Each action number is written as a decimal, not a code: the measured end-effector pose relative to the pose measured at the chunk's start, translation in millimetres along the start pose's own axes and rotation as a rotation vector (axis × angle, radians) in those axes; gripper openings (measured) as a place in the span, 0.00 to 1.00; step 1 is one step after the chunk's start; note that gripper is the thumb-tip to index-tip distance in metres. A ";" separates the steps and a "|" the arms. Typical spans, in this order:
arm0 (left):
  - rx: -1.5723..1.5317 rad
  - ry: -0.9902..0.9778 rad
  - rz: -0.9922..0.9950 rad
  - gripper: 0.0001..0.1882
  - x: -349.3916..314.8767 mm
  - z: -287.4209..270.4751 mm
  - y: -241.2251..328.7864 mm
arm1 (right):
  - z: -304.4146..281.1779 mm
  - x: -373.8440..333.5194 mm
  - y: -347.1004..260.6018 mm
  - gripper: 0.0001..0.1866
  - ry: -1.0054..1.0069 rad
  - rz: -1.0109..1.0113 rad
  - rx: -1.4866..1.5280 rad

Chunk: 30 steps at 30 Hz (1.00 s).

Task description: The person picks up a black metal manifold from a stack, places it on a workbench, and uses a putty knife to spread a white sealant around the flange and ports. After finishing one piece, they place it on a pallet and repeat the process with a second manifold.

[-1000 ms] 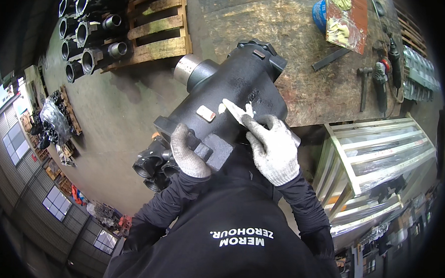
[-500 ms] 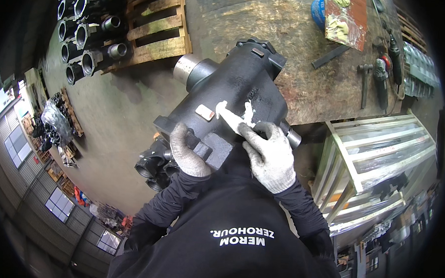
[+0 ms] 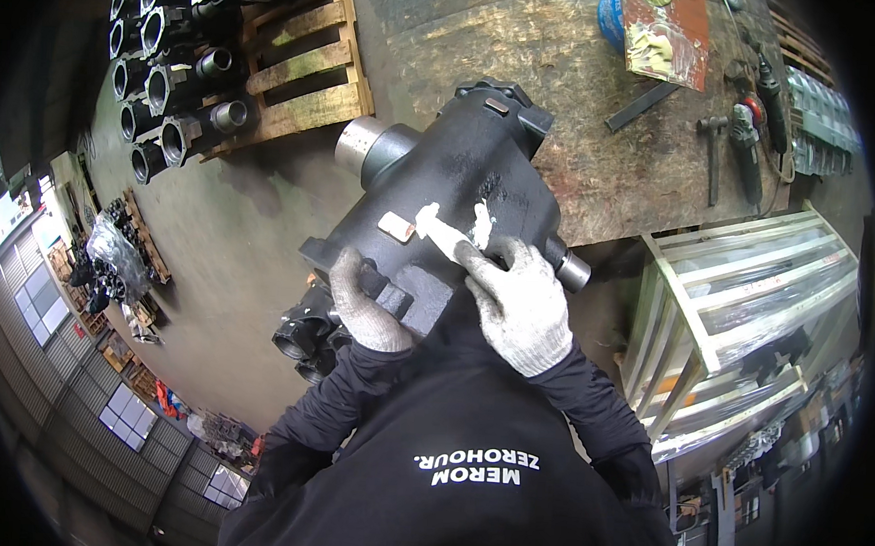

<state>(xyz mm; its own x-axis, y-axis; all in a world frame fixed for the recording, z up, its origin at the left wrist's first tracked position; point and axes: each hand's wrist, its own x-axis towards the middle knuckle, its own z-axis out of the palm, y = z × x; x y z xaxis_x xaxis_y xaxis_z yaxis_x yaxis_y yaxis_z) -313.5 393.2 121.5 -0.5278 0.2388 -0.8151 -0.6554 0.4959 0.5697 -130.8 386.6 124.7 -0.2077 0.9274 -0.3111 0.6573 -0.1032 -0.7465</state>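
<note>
A large black metal casting [image 3: 412, 194] lies in front of me, with a bare steel pipe end [image 3: 360, 145] at its upper left. My left hand [image 3: 363, 304], in a pale knit glove, curls round the casting's near-left flange. In my right hand [image 3: 524, 306], also gloved, a narrow whitish spreader [image 3: 449, 239] is pinched between thumb and fingers. Its tip touches a dab of white paste [image 3: 427, 217] on the casting. Another white smear [image 3: 483, 223] sits just right of it. A small pale rectangular pad [image 3: 397, 226] lies left of the tip. The fingers partly hide the spreader's rear end.
A worn wooden bench [image 3: 578, 182] reaches behind the casting. On it are a paste-smeared board [image 3: 667, 39], a blue tin [image 3: 610, 17], a dark bar [image 3: 642, 107], a hammer [image 3: 713, 158] and a grinder [image 3: 746, 150]. Pallets [image 3: 314, 72] with black castings stand left; a wooden crate [image 3: 740, 286] stands right.
The right hand and spreader have shifted slightly left in the picture, along with the casting and bench. The left hand keeps its hold on the flange.
</note>
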 end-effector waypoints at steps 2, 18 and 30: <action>-0.015 -0.022 -0.027 0.30 0.6 -1.6 -1.3 | -5.6 -1.7 5.3 0.20 -0.001 -0.022 -0.033; -0.041 -0.076 -0.005 0.29 -5.0 0.8 -3.9 | -18.6 10.5 10.4 0.19 0.020 0.004 -0.036; -0.132 -0.229 -0.040 0.25 0.8 -7.4 5.7 | -42.3 -15.3 79.3 0.14 0.200 0.322 0.344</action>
<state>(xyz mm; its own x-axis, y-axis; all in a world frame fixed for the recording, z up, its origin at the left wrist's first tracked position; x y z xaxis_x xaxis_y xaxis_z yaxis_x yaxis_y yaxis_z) -321.7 390.0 124.9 -0.3740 0.4115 -0.8311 -0.7458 0.3993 0.5333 -44.8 379.4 95.1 0.1308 0.8763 -0.4637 0.3818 -0.4762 -0.7921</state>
